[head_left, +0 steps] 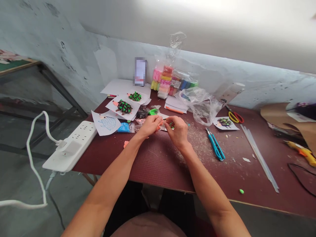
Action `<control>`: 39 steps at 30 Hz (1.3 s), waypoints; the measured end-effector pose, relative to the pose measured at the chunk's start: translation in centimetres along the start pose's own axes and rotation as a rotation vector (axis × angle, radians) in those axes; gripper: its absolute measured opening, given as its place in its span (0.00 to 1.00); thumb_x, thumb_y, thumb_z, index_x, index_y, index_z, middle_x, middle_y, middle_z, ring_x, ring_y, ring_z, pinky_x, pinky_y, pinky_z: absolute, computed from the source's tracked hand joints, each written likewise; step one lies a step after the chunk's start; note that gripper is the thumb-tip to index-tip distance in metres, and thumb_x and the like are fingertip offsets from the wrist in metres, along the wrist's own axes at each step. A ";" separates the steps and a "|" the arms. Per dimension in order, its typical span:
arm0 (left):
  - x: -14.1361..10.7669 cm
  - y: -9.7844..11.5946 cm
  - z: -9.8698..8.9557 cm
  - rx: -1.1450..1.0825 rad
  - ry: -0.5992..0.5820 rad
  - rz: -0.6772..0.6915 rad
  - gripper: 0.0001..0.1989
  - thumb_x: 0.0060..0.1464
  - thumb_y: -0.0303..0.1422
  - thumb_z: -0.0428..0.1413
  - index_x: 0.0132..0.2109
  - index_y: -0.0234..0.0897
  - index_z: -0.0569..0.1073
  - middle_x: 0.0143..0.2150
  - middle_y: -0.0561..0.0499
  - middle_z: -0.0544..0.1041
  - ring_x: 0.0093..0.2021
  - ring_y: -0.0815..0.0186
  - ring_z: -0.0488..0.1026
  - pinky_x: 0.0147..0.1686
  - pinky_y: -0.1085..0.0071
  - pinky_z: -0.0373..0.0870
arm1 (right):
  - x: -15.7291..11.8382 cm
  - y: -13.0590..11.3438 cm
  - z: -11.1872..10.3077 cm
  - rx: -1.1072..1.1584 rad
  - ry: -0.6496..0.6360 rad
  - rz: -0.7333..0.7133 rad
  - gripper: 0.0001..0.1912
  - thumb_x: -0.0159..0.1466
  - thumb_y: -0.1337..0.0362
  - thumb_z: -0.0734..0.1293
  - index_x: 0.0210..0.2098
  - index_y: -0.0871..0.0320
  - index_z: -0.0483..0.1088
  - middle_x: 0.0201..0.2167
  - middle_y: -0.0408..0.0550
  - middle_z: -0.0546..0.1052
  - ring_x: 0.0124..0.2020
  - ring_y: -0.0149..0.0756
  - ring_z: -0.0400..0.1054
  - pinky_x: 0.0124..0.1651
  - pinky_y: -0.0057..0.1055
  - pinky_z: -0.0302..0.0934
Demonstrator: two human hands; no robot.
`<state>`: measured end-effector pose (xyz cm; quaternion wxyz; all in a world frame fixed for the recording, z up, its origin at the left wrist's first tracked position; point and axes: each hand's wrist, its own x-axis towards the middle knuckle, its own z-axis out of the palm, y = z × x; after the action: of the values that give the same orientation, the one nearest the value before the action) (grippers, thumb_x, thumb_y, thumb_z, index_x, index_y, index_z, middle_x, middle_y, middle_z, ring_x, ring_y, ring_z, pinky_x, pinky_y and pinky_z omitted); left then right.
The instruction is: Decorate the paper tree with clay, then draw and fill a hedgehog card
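Note:
My two hands meet over the middle of the table. My left hand (pixel 151 125) is closed around soft orange modelling clay (pixel 160 124), which shows between the fingers. Close beside it, the thumb and fingers of my right hand (pixel 178 130) are pinched together; what sits between them is too small to make out. Under and behind the hands lies a partly hidden card with green dots (pixel 172 125). Another orange clay lump (pixel 126 144) rests by my left forearm. Blue clay in a bag (pixel 125 127) and green clay (pixel 153 112) lie behind the left hand.
Hedgehog cards (pixel 124 107) and a blue drawing (pixel 108 122) lie left, near a white power strip (pixel 71 144). Bagged clay (pixel 165 82) and a phone (pixel 140 71) stand behind. To the right are a utility knife (pixel 215 144), scissors (pixel 235 117), glue sticks (pixel 260 158) and a glue gun (pixel 302 153).

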<state>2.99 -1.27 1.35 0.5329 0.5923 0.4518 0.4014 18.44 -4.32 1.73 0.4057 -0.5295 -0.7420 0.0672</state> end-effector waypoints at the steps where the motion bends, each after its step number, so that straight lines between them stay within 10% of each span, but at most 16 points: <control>1: 0.1 0.0 -0.1 -0.008 0.024 0.011 0.16 0.66 0.36 0.49 0.28 0.38 0.64 0.19 0.57 0.62 0.18 0.73 0.58 0.20 0.76 0.57 | 0.1 0.0 -0.1 0.031 0.010 0.016 0.06 0.67 0.63 0.68 0.32 0.54 0.72 0.32 0.47 0.76 0.34 0.38 0.67 0.40 0.34 0.59; 25: 0.4 -0.3 0.0 0.254 0.226 0.191 0.11 0.64 0.27 0.47 0.38 0.36 0.74 0.39 0.48 0.79 0.43 0.62 0.75 0.49 0.68 0.69 | -0.1 -0.5 0.3 0.207 -0.110 0.052 0.10 0.66 0.60 0.69 0.28 0.54 0.76 0.27 0.46 0.74 0.31 0.36 0.66 0.37 0.33 0.60; 34: 0.4 -0.9 -0.1 0.179 0.214 0.146 0.11 0.67 0.30 0.46 0.42 0.35 0.74 0.28 0.53 0.71 0.29 0.65 0.70 0.32 0.70 0.64 | -0.2 -0.7 0.8 0.264 -0.195 0.041 0.06 0.66 0.62 0.70 0.39 0.49 0.82 0.28 0.43 0.70 0.32 0.35 0.64 0.38 0.32 0.59; 39: 0.5 -1.1 0.0 0.142 0.214 0.181 0.12 0.68 0.30 0.46 0.42 0.35 0.74 0.32 0.51 0.73 0.35 0.65 0.71 0.39 0.70 0.68 | -0.1 -1.0 0.8 0.246 -0.209 0.034 0.06 0.65 0.66 0.70 0.37 0.51 0.80 0.29 0.43 0.69 0.33 0.35 0.65 0.40 0.31 0.59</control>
<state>2.98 -0.76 0.27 0.4001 0.6207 0.4779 0.4757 17.13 -4.60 1.64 0.3868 -0.4784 -0.7573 0.2190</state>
